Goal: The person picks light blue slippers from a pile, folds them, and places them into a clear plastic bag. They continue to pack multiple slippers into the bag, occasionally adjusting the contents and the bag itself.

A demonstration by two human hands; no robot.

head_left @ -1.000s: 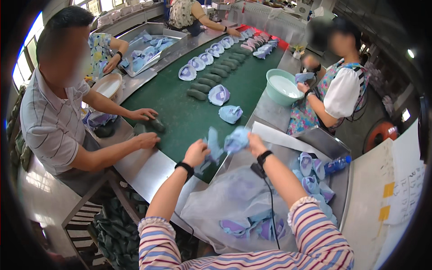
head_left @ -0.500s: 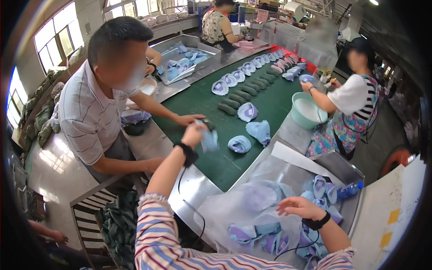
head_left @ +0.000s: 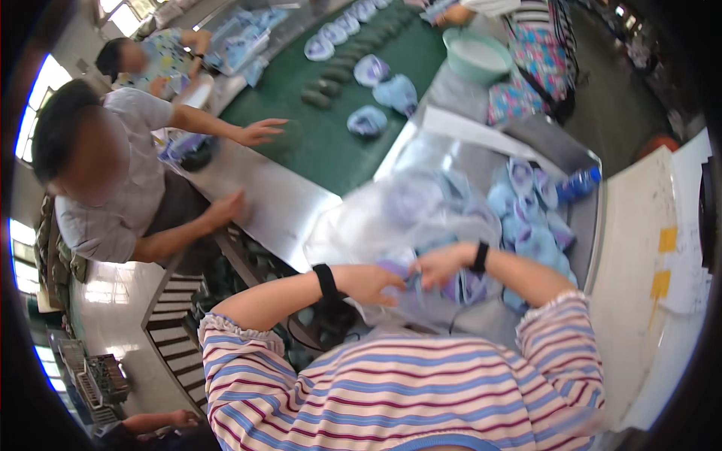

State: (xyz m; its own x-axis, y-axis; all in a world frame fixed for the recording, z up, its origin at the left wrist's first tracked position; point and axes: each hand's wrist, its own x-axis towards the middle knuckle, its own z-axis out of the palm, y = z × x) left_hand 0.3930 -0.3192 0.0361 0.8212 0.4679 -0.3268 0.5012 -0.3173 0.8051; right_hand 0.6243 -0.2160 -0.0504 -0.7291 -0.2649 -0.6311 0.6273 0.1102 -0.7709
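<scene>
Close in front of my body, my left hand (head_left: 370,284) and my right hand (head_left: 442,265) nearly meet over the metal work table (head_left: 492,312). Between their fingers is a small blue-and-purple shoe upper (head_left: 393,267), slightly blurred. My left fingers close on its purple part, while my right thumb and fingertips pinch its other side. Beneath and beyond the hands lies a clear plastic bag (head_left: 338,231) with similar uppers showing through. More blue-and-purple uppers (head_left: 526,237) are heaped to the right of my right hand.
Ahead runs a green conveyor belt (head_left: 293,154) bearing uppers and dark green shoe lasts (head_left: 320,94). A co-worker's hand (head_left: 259,133) reaches over it from the left. A blue-capped bottle (head_left: 580,183) lies at right; a pale green basin (head_left: 477,59) stands beyond. A slatted rack (head_left: 177,308) is at left.
My left hand has come back from above the belt to beside the bag. My right hand has moved left to meet it. The co-worker's hands have drawn apart from mine; my view has tilted down.
</scene>
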